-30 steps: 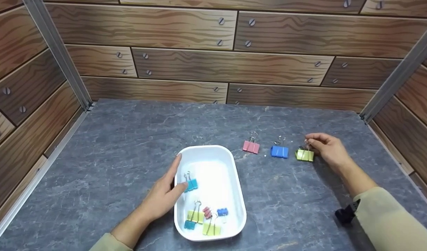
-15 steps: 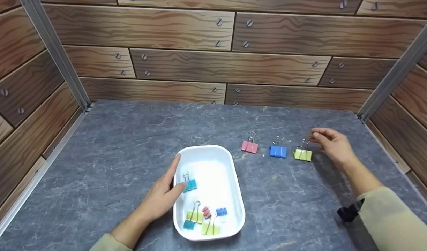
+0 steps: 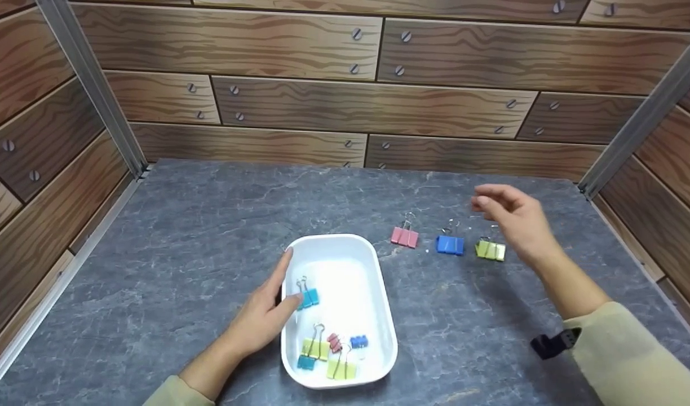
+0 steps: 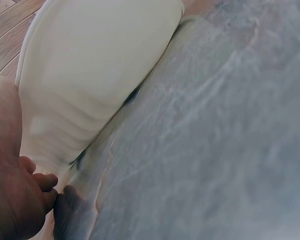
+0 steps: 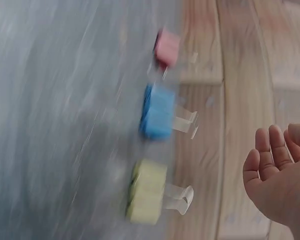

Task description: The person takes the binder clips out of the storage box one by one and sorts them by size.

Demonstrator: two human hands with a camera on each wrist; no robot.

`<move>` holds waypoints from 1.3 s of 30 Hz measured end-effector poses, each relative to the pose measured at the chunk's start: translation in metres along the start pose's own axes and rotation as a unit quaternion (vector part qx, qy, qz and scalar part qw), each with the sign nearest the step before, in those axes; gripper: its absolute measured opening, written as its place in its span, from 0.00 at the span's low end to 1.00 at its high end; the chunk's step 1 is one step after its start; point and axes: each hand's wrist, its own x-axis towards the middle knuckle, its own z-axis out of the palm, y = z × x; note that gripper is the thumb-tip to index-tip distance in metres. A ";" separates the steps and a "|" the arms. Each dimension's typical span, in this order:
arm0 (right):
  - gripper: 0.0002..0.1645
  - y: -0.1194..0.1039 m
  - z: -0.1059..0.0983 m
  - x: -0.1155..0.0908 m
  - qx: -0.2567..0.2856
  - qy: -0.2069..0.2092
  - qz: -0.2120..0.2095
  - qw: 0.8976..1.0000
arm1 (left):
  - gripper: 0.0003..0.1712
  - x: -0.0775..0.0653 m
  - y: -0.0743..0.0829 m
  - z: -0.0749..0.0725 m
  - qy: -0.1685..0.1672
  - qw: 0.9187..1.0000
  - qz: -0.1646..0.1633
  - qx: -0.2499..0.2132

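My left hand point(image 3: 264, 316) holds the left wall of a white plastic tray point(image 3: 388, 316), its thumb over the rim and its fingers along the outside. Inside the tray, near the thumb, lies a teal binder clip point(image 3: 309, 298). My right hand point(image 3: 520, 223) is raised above the table with loosely bent fingers and nothing in them. Close by on the table, a yellow-green binder clip point(image 3: 490, 250), a blue binder clip point(image 3: 450, 245) and a pink binder clip point(image 3: 405, 237) form a row. In the right wrist view, that hand point(image 5: 282, 172) is apart from the clips.
The tray's near end contains several more binder clips, among them a yellow one point(image 3: 341, 370), a small blue one point(image 3: 359, 341) and a small red one point(image 3: 334, 342). Wood-patterned walls point(image 3: 300, 101) enclose the grey marbled table point(image 3: 221, 214) at the back and sides.
My right hand has let go of the yellow-green clip's wire handle, then risen and shifted left. That clip stays at the row's right end. The left hand and tray have not visibly moved.
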 end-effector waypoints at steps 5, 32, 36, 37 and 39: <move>0.15 -0.033 0.037 -0.008 0.026 -0.044 -0.028 0.998 | 0.47 0.001 0.001 0.001 0.000 1.000 -0.007 0.008; 0.11 -0.056 0.164 -0.091 -0.038 -0.369 -0.157 0.915 | 0.47 0.001 0.000 -0.001 0.000 1.000 -0.002 0.002; 0.10 -0.053 0.168 -0.096 -0.080 -0.371 -0.194 0.905 | 0.47 0.000 0.000 -0.002 -0.001 1.000 -0.001 0.000; 0.10 -0.052 0.169 -0.097 -0.094 -0.369 -0.201 0.902 | 0.47 0.000 0.000 -0.002 0.000 1.000 0.000 0.001; 0.10 -0.050 0.170 -0.100 -0.119 -0.370 -0.209 0.897 | 0.47 0.000 0.001 -0.001 0.001 1.000 0.000 0.004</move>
